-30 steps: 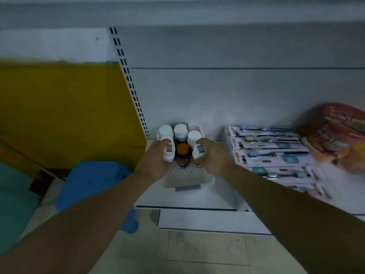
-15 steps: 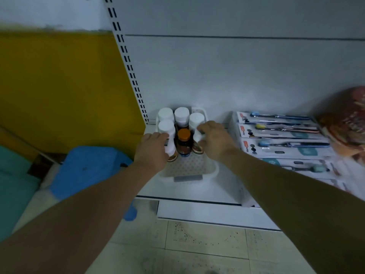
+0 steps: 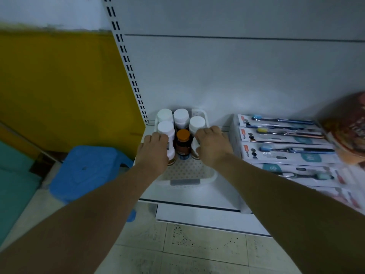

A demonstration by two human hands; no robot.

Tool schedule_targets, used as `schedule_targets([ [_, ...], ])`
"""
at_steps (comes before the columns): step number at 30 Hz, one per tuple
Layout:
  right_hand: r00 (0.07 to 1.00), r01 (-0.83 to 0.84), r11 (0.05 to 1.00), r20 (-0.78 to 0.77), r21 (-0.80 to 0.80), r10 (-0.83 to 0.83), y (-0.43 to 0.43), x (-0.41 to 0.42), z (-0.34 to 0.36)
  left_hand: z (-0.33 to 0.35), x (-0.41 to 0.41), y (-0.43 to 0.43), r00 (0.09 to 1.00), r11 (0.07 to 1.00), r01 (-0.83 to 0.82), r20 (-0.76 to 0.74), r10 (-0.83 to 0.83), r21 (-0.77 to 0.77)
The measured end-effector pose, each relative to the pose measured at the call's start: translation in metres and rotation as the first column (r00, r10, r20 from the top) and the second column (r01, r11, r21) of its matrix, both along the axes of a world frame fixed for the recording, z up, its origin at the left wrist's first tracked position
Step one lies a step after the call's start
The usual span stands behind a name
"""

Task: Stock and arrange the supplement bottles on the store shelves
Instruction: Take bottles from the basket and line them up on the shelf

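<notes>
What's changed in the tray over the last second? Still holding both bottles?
Both hands seem to have lowered their white bottles onto the tray floor, flanking the orange-capped bottle. Neither let go: left hand grips the left white bottle, right hand the right white bottle. Back-row bottles, toothbrush packs, stool unchanged.

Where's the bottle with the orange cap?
The orange-capped bottle stands upright in the white basket on the shelf, centre of the head view, between the left hand and right hand, white-capped bottles beside and behind it.
</notes>
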State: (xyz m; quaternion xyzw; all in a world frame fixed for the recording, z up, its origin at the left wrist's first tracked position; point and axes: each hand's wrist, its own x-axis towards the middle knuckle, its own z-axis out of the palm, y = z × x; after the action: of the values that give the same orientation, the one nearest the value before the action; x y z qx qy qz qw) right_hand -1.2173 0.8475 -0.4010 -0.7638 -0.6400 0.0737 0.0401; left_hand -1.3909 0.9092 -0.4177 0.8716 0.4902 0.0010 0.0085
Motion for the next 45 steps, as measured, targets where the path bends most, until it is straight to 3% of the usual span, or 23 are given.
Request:
schedule_targets([
  [3, 0.999, -0.003, 1.000, -0.047, -0.026, 0.002, -0.001, -0.002, 0.002, 0.008, -0.004, -0.006, 0.999, 0.992, -0.022, 0.038, 0.026, -0.123],
  [8, 0.997, -0.007, 0.977, -0.075, -0.214, -0.009, -0.016, 0.001, 0.040, 0.049, -0.021, -0.029, 0.996, 0.928, -0.015, 0.076, 0.046, -0.371],
  [12, 0.997, 0.058, 0.961, -0.040, -0.270, -0.072, -0.055, 0.010, 0.097, 0.099, -0.031, -0.051, 0.997, 0.852, 0.076, 0.048, -0.060, -0.517],
  [15, 0.985, 0.167, 0.966, -0.014, -0.198, -0.173, -0.101, 0.018, 0.146, 0.142, -0.019, -0.069, 0.970, 0.804, 0.239, 0.093, -0.226, -0.544],
  [20, 0.918, 0.396, 0.908, 0.057, -0.140, -0.391, -0.208, 0.015, 0.234, 0.218, 0.012, -0.133, 0.846, 0.739, 0.531, 0.201, -0.494, -0.415],
  [25, 0.774, 0.629, 0.777, 0.071, 0.039, -0.630, -0.323, 0.025, 0.327, 0.297, 0.057, -0.213, 0.598, 0.541, 0.800, 0.260, -0.758, -0.260],
  [28, 0.678, 0.725, 0.678, 0.053, 0.116, -0.734, -0.386, 0.040, 0.377, 0.344, 0.091, -0.263, 0.463, 0.419, 0.885, 0.295, -0.836, -0.200],
  [34, 0.556, 0.799, 0.533, -0.005, 0.278, -0.831, -0.493, 0.083, 0.447, 0.418, 0.170, -0.358, 0.305, 0.302, 0.952, 0.283, -0.909, -0.057],
  [39, 0.490, 0.820, 0.463, 0.006, 0.336, -0.872, -0.568, 0.148, 0.466, 0.436, 0.255, -0.436, 0.252, 0.258, 0.966, 0.280, -0.926, -0.013],
  [45, 0.464, 0.850, 0.438, -0.020, 0.292, -0.886, -0.631, 0.255, 0.468, 0.441, 0.366, -0.505, 0.269, 0.269, 0.962, 0.286, -0.920, -0.040],
])
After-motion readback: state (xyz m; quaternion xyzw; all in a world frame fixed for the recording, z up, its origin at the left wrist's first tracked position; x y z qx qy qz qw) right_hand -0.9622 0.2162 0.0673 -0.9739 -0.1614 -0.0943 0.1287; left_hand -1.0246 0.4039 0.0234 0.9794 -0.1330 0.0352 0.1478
